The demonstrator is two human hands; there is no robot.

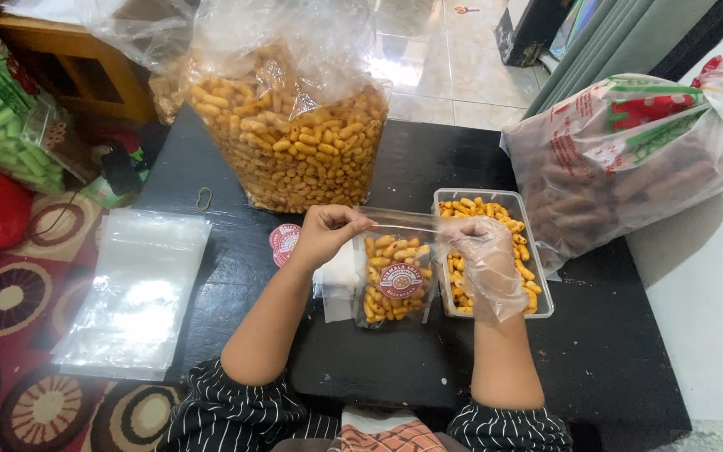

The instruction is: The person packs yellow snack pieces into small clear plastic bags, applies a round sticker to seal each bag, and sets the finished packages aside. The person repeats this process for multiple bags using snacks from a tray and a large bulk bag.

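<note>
Black and low, the table (428, 368) stands on a patterned red rug beside pale floor tiles, and near the middle of its front half a small clear pouch (393, 269) hangs upright, packed with orange-yellow puffed snacks and bearing a round red sticker. Bare left hand (321, 233) and plastic-gloved right hand (485, 251) each pinch one end of its top edge. Just right sits a clear tub (540, 289) of the same snacks; a big bag (294, 142) stands at the far edge.
</note>
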